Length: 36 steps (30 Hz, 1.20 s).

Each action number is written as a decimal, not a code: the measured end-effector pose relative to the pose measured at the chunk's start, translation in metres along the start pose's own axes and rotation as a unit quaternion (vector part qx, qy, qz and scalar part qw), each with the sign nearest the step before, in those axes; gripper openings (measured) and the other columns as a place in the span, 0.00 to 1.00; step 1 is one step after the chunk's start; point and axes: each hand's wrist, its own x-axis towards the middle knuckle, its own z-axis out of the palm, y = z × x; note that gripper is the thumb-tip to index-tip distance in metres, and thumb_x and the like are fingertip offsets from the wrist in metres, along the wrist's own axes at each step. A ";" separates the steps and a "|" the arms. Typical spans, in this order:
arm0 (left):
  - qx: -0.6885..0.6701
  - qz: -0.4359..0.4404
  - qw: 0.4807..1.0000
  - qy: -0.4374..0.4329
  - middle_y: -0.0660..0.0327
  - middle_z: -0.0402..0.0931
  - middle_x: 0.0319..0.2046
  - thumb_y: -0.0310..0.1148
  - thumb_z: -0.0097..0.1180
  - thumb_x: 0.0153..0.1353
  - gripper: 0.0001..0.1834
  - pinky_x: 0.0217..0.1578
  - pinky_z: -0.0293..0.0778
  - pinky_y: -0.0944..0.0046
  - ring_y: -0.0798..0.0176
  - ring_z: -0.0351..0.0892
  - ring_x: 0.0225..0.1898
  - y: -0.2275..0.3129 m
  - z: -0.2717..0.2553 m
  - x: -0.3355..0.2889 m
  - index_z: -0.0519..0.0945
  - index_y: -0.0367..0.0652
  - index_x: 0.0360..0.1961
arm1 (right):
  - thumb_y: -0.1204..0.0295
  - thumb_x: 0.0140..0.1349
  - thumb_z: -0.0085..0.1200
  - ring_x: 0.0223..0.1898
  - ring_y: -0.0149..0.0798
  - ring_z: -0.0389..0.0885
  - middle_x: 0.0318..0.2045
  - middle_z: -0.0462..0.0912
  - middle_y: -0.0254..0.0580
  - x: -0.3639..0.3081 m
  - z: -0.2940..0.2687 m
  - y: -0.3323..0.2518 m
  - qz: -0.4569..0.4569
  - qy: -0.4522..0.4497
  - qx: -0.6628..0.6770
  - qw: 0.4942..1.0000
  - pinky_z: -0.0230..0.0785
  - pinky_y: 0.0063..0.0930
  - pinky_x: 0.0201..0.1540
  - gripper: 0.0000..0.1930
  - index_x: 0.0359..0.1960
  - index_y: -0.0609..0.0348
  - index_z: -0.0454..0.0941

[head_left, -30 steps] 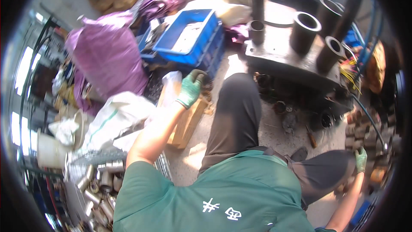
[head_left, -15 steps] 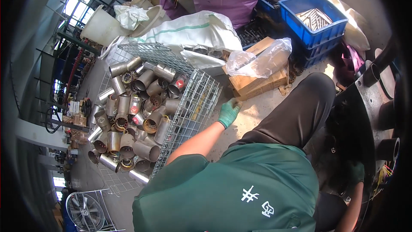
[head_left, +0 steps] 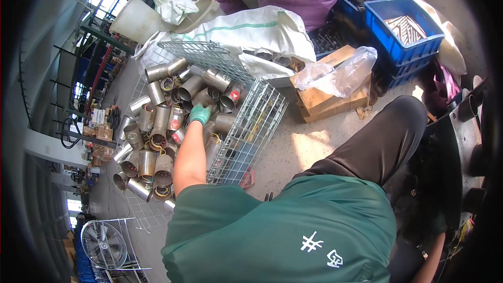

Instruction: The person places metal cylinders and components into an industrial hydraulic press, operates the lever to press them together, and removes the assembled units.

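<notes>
My left hand (head_left: 200,113), in a green glove, reaches into a heap of short metal cylinders (head_left: 162,116) in a wire-mesh cage (head_left: 246,139). It touches a brownish cylinder (head_left: 207,96) near the cage's right side; its fingertips are hidden, so its grip is unclear. Some cylinders show coloured wires inside, and a few carry red labels. Low on the right, my gloved right hand (head_left: 438,224) is in deep shadow beside a dark round metal fixture (head_left: 445,152), its fingers not readable.
Beyond the cage lies a white woven sack (head_left: 262,29). An open cardboard box (head_left: 335,99) with clear plastic stands right of it. Stacked blue crates (head_left: 403,42) hold metal parts at the upper right. A large fan (head_left: 104,243) stands at the lower left.
My left hand has moved from beside the cardboard box, over the cage's side, onto the heap of cylinders. The view has shifted slightly. My right hand stays by the dark fixture.
</notes>
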 end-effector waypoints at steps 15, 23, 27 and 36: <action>0.023 -0.139 0.932 -0.333 0.54 0.85 0.58 0.58 0.63 0.65 0.34 0.59 0.78 0.52 0.49 0.85 0.54 -0.044 -0.046 0.005 0.84 0.46 0.63 | 0.59 0.67 0.61 0.40 0.58 0.88 0.36 0.89 0.57 -0.066 -0.012 0.017 0.153 -0.075 0.097 0.981 0.78 0.48 0.40 0.19 0.43 0.67 0.86; 0.117 -0.120 0.913 -0.373 0.51 0.87 0.52 0.61 0.64 0.63 0.38 0.56 0.79 0.50 0.49 0.86 0.51 -0.032 -0.036 0.004 0.84 0.39 0.61 | 0.60 0.68 0.60 0.39 0.57 0.89 0.35 0.89 0.55 -0.055 -0.006 0.012 0.142 -0.086 0.109 0.980 0.77 0.47 0.39 0.18 0.43 0.67 0.86; 0.127 0.005 0.963 -0.238 0.40 0.84 0.58 0.54 0.63 0.62 0.35 0.61 0.78 0.49 0.39 0.84 0.59 -0.017 -0.029 0.015 0.83 0.36 0.60 | 0.61 0.68 0.60 0.39 0.56 0.89 0.34 0.89 0.54 -0.053 -0.005 0.007 0.133 -0.092 0.120 0.980 0.77 0.47 0.38 0.18 0.42 0.67 0.86; 0.155 0.071 0.968 -0.186 0.45 0.75 0.69 0.53 0.61 0.64 0.38 0.72 0.69 0.49 0.43 0.75 0.70 0.076 0.011 0.047 0.76 0.47 0.72 | 0.62 0.69 0.59 0.38 0.54 0.89 0.33 0.90 0.52 -0.083 -0.005 0.005 0.174 -0.087 0.143 0.970 0.77 0.46 0.37 0.16 0.42 0.66 0.86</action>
